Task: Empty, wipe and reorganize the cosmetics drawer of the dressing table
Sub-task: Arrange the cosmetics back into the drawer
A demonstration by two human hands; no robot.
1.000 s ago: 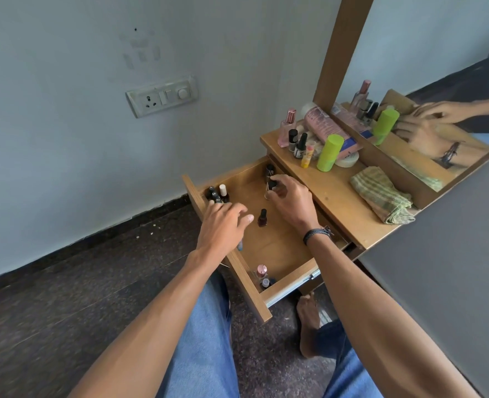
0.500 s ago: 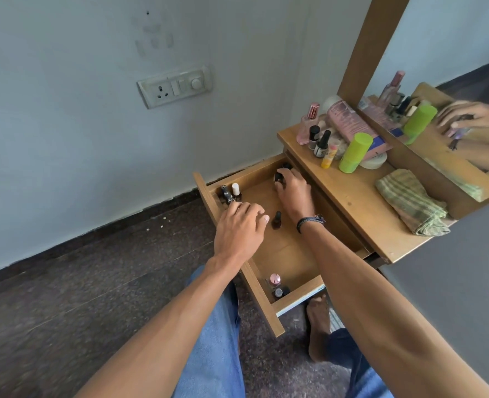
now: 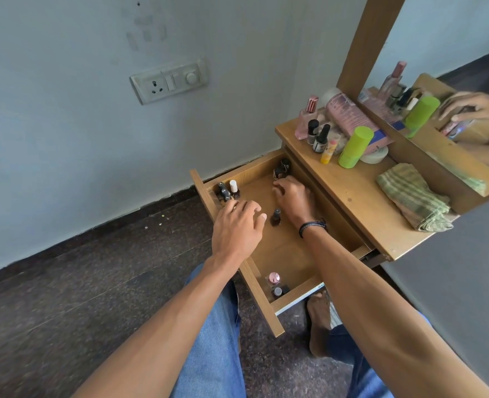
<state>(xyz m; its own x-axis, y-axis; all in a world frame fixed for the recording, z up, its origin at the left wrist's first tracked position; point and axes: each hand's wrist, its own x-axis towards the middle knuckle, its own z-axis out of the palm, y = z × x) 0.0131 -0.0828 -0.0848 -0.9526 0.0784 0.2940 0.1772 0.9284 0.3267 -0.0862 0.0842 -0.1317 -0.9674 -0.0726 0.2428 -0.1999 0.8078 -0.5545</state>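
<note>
Green-striped cloth (image 3: 414, 196); lime-green tube (image 3: 355, 147); brown wooden drawer (image 3: 280, 248).

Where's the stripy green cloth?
Head view, right side: the cloth lies folded on the tabletop, below the mirror, right of the green bottle.

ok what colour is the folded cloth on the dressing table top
The cloth is striped green and beige, clearest in the head view.

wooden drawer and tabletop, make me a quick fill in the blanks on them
The wooden drawer is pulled ___.
The tall cylindrical plastic bottle on the wooden tabletop is ___.
The dark braided wristband sits on the person's ___ wrist.
Missing: open; green; right.
</note>
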